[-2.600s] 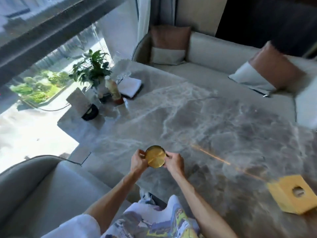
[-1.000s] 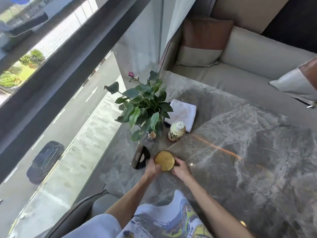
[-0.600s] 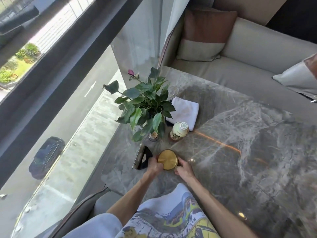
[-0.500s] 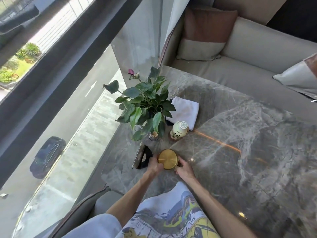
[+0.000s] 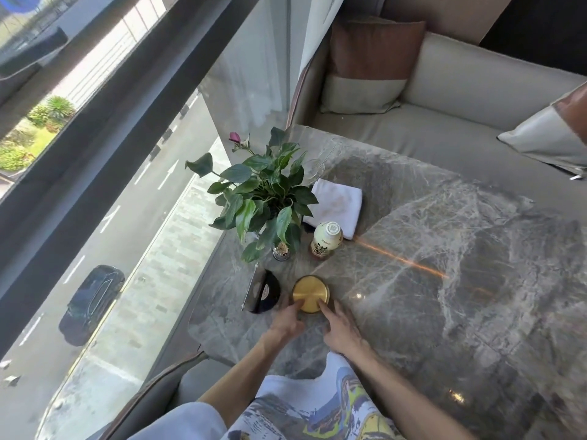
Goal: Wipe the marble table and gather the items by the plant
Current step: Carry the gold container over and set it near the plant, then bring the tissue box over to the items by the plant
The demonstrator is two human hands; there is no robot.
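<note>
As the gold disc (image 5: 310, 292) rests near the plant (image 5: 266, 198), left hand (image 5: 286, 322) and right hand (image 5: 341, 328) touch its rim. Fingers (image 5: 325, 309) extended, gripping nothing.

Tall window (image 5: 104, 100) over sunlit street (image 5: 95, 223), beige sofa (image 5: 476, 90), brown-and-cream cushions (image 5: 368, 58), white curtain (image 5: 320, 27)

A beige sofa (image 5: 460, 90) wraps the far side, in daylight. A cushion (image 5: 371, 58), brown above and beige below, leans in its corner; a second cushion (image 5: 546, 134) lies at the right edge. A pale curtain (image 5: 314, 36) hangs beside a dark window frame (image 5: 104, 100). Through the glass, far below, a dark car (image 5: 92, 303) stands on a grey road (image 5: 133, 173) beside a paved walk (image 5: 158, 265). Green shrubs (image 5: 38, 128) show at upper left.
</note>
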